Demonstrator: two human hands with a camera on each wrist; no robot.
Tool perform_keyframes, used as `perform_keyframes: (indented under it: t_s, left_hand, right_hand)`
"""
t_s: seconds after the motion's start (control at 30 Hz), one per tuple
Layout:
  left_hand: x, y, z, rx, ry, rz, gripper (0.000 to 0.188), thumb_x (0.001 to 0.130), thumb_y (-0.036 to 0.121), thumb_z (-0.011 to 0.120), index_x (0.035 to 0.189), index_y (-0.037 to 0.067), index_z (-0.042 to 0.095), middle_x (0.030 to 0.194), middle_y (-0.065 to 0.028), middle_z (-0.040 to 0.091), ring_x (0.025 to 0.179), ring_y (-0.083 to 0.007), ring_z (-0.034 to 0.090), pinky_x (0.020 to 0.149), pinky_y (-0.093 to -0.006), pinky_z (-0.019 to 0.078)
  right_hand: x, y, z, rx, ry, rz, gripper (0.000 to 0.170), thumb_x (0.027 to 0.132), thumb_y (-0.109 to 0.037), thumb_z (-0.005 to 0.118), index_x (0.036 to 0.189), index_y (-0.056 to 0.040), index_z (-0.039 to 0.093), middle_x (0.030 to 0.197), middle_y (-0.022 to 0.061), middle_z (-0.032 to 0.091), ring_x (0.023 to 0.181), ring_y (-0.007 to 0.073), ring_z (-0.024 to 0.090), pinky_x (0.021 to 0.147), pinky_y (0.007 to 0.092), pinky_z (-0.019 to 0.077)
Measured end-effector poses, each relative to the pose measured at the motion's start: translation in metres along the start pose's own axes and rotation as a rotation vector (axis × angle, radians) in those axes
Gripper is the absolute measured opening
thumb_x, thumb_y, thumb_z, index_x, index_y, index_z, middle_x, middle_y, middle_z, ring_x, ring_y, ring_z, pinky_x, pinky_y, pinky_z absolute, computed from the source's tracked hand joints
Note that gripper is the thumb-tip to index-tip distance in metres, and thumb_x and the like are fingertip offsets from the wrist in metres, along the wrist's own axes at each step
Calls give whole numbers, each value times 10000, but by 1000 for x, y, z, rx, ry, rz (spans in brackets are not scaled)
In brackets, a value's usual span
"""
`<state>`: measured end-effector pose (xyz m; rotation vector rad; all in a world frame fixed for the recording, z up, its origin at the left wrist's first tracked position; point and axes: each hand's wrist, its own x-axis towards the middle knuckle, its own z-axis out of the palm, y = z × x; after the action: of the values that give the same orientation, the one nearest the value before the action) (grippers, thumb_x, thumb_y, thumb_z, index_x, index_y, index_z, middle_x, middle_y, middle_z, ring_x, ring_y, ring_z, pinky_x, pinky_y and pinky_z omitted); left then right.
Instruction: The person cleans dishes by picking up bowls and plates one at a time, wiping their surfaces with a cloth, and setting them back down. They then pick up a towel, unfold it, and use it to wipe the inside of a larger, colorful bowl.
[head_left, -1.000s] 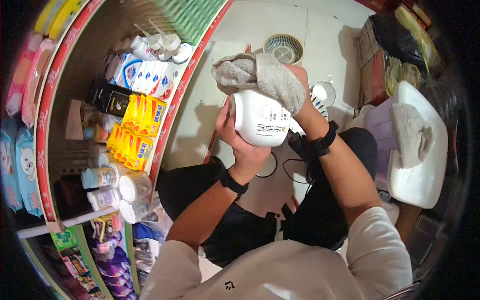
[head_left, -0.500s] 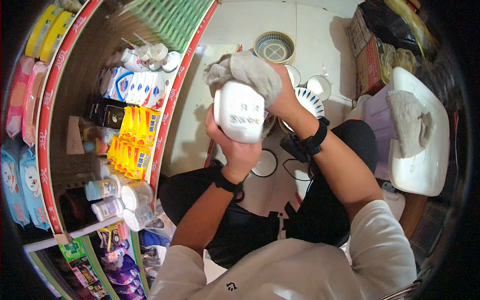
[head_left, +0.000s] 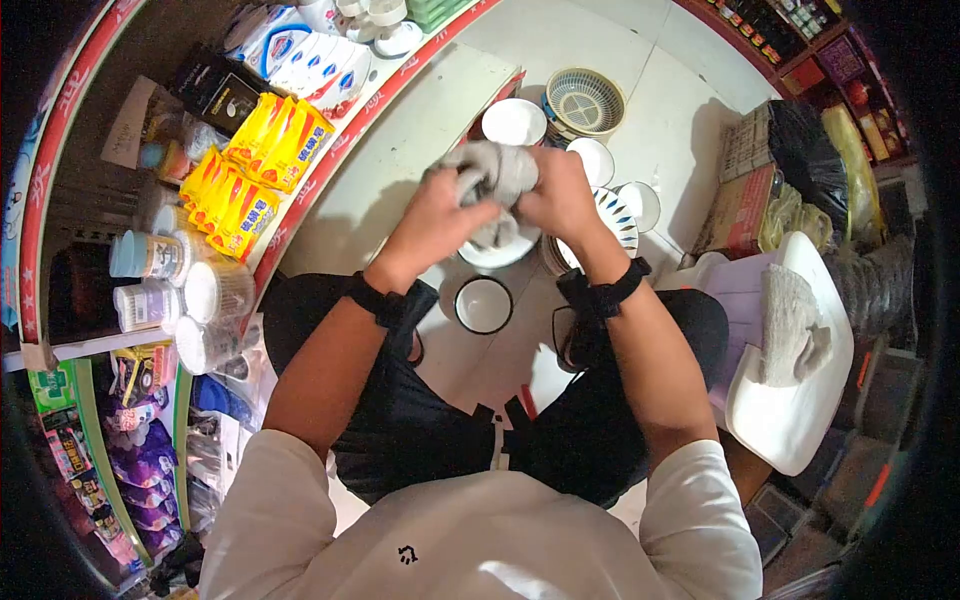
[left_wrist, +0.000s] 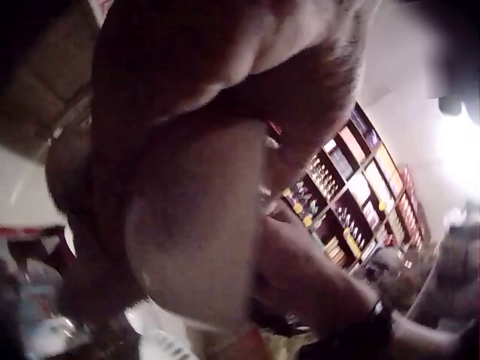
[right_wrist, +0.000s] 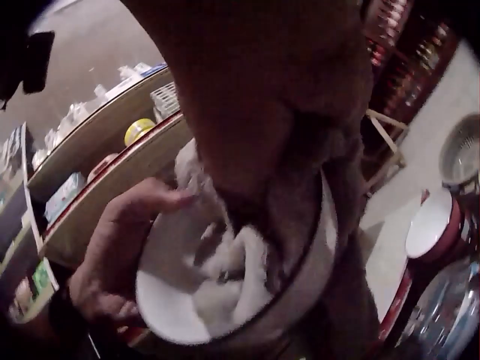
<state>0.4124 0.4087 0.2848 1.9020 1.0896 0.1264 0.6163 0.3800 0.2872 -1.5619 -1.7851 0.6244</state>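
Note:
A white bowl (right_wrist: 166, 309) is tilted with its mouth showing in the right wrist view. My left hand (head_left: 432, 232) grips its side, thumb over the rim (right_wrist: 124, 244). Grey cloth (head_left: 497, 172) is bunched inside the bowl and over its edge. My right hand (head_left: 562, 198) holds the cloth and reaches into the bowl (right_wrist: 259, 120); its fingertips are hidden. The head view shows the cloth blurred between both hands. The left wrist view is dark, with the bowl's outer side unclear.
A white bowl with a dark rim (head_left: 484, 304) stands on the floor between the legs. Beyond the hands are a plastic basket (head_left: 586, 101), patterned plates (head_left: 617, 222) and other white bowls (head_left: 514, 122). Stocked shelves (head_left: 300, 215) line the left; a white tub (head_left: 800, 410) with cloth stands right.
The bowl has turned, so its printed side no longer shows. Both hands have come closer together around the cloth, and the head view has shifted.

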Motion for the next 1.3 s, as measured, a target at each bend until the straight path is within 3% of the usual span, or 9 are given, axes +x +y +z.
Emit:
perform_keyframes:
  t_s: [0.07,0.23,0.33,0.53,0.6,0.63,0.7,0.83,1.3]
  left_hand:
    - [5,5,16,-503,573,219,702,813,94,755,1450,36,466,1337,-160,615,1215,-245,605,1074,-360,452]
    - [11,15,31,-553,633,409,774,807,57,685,1492,18,327,1284,-205,601,1202,-289,607,1048,-393,473]
    - [1,15,14,-526,487,304,727,810,15,656,1487,14,392,1248,-123,631,1184,-168,587,1049,-315,455]
    - [15,-28,-7,-179,18,150,664,827,143,673,1445,-11,484,1269,-154,629,1126,-182,607,986,-326,496]
    - [15,-16,-7,-95,-69,8,676,848,187,673,1447,-46,466,1285,-189,623,1145,-222,611,998,-365,504]
    - [11,-21,14,-365,162,199,682,855,272,680,1405,-81,482,1295,-225,626,1151,-268,624,990,-396,513]
    - [18,-25,30,-470,150,-122,741,831,343,687,1394,-86,472,1323,-272,620,1185,-317,627,1004,-428,508]
    - [12,-27,71,-700,408,4,693,840,287,651,1435,-14,459,1288,-213,647,1146,-292,643,967,-385,522]
    - [-29,-11,90,-798,287,-224,601,827,199,622,1313,-110,449,1067,-271,694,984,-355,713,826,-437,584]
  right_hand:
    - [-1,5,11,187,196,226,293,712,-65,711,996,-33,775,896,241,744,861,389,743,802,419,576]
    - [3,11,36,800,421,621,288,776,-129,773,1033,0,770,894,136,789,860,260,764,821,385,574]
    - [3,20,32,404,374,420,329,741,-123,785,1023,42,749,884,194,774,859,323,765,812,395,578]
    - [14,19,0,-109,59,-184,492,610,-49,672,1095,21,715,946,298,713,923,467,704,848,476,569]
    - [9,22,6,-81,30,-123,432,666,-36,666,1092,-8,733,977,266,739,954,432,728,847,468,566]
    - [5,21,8,-225,64,-52,399,687,-44,681,1079,11,732,965,276,740,941,424,738,844,461,567]
    - [6,30,10,-216,65,-127,392,701,-58,687,1082,23,738,949,282,741,947,425,741,850,455,567]
    - [-1,-10,8,-326,-26,-75,384,699,-82,676,1069,-7,743,894,283,722,944,486,701,814,488,568]
    - [-8,5,9,-484,-252,-42,394,699,-107,669,1069,12,730,910,283,725,930,475,715,798,469,558]
